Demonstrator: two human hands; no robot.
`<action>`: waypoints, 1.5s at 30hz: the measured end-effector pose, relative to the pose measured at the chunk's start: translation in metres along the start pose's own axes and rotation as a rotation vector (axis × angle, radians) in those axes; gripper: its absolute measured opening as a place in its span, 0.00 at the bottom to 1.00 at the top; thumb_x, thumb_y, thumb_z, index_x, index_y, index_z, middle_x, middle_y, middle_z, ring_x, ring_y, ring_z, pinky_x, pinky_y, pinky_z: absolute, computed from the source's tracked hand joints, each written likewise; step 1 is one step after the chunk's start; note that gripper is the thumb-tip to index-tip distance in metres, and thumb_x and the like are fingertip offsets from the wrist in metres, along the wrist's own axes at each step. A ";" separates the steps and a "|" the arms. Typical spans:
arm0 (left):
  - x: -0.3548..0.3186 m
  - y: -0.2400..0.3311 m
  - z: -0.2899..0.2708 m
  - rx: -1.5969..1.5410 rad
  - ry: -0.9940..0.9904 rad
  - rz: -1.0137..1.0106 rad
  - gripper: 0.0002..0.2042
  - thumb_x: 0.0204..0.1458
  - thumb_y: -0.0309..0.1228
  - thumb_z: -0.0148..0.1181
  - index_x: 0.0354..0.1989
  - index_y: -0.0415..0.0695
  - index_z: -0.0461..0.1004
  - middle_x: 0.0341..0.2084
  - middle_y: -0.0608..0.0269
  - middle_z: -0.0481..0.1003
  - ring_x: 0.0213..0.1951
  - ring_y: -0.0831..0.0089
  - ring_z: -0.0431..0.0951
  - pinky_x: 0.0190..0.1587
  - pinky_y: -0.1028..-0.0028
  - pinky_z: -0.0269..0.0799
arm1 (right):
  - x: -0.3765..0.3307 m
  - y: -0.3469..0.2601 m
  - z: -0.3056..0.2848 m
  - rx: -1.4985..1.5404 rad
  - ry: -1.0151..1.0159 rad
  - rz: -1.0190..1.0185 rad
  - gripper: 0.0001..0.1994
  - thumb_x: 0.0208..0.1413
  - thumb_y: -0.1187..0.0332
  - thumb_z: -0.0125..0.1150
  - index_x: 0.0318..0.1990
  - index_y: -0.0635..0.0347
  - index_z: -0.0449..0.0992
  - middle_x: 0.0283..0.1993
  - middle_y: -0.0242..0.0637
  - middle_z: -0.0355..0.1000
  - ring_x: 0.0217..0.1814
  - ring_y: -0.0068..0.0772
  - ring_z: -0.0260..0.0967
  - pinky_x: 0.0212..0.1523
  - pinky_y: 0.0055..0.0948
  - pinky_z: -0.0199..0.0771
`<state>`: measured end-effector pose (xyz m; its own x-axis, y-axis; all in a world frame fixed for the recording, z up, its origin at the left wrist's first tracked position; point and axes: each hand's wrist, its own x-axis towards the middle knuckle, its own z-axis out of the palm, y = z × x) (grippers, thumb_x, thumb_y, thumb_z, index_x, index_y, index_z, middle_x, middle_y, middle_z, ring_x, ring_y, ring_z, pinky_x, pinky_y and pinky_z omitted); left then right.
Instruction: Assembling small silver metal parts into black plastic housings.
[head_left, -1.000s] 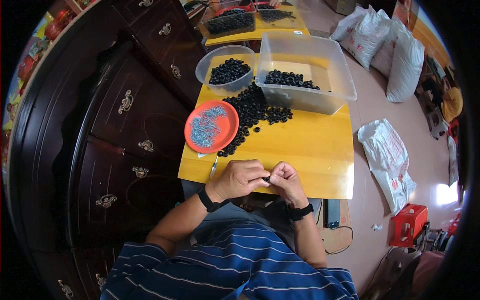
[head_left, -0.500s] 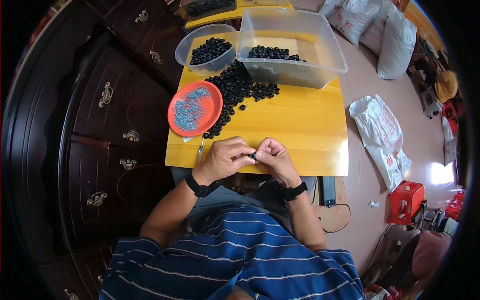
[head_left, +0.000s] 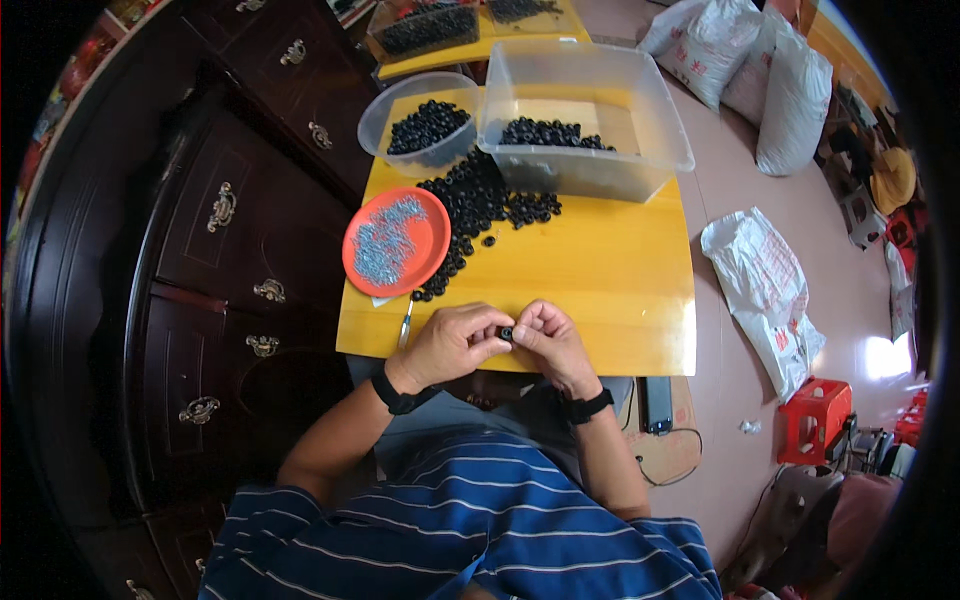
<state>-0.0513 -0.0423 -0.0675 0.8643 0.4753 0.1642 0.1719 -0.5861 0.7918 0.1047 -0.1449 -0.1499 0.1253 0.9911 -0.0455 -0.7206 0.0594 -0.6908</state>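
Between the thumb and forefinger of my left hand (head_left: 450, 338) is a small round black part (head_left: 506, 334) with a hole in its middle. My right hand (head_left: 557, 350) is closed in a pinch right against that part; whatever its fingertips grip is too small to make out. Beyond my left hand an orange-red plate (head_left: 430, 245) carries a heap of small silvery metal pins (head_left: 385, 240). A thin tool with a blue-and-white handle (head_left: 406, 328) lies by my left wrist. Loose black parts (head_left: 475, 200) like the held one are heaped past the plate.
On the yellow table (head_left: 590, 280) stand a round clear tub (head_left: 372, 130) and a large rectangular bin (head_left: 600, 178), each with black parts. Dark drawers (head_left: 220, 270) border the left. White sacks (head_left: 790, 100) and a red stool (head_left: 815, 420) are on the floor at right.
The whole scene sits a little lower in the picture, as the head has tilted. Both hands keep their pinch at the black part.
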 end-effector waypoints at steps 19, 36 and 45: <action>0.084 -0.050 -0.102 0.032 0.181 -0.170 0.12 0.51 0.23 0.62 0.45 0.35 0.76 0.32 0.67 0.77 0.35 0.82 0.76 0.39 0.78 0.74 | 0.002 -0.005 0.008 -0.075 -0.005 0.028 0.03 0.60 0.75 0.59 0.39 0.60 0.71 0.37 0.36 0.77 0.38 0.23 0.73 0.45 0.21 0.72; 0.088 -0.054 -0.025 0.731 0.029 -0.088 0.09 0.45 0.33 0.65 0.29 0.40 0.77 0.26 0.56 0.76 0.31 0.58 0.79 0.32 0.61 0.74 | 0.004 -0.003 -0.001 0.176 -0.081 0.018 0.05 0.61 0.72 0.58 0.43 0.58 0.70 0.39 0.38 0.77 0.39 0.23 0.72 0.46 0.22 0.72; 0.051 0.015 -0.007 0.223 -0.070 -0.096 0.09 0.44 0.30 0.66 0.32 0.39 0.79 0.24 0.57 0.78 0.25 0.68 0.78 0.28 0.71 0.73 | 0.007 -0.004 0.004 0.283 0.031 0.040 0.09 0.66 0.64 0.52 0.48 0.59 0.68 0.43 0.35 0.75 0.39 0.21 0.73 0.46 0.25 0.77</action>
<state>-0.0082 -0.0220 -0.0433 0.8683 0.4938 0.0477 0.3478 -0.6744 0.6513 0.1059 -0.1377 -0.1445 0.1109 0.9894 -0.0939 -0.8866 0.0558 -0.4592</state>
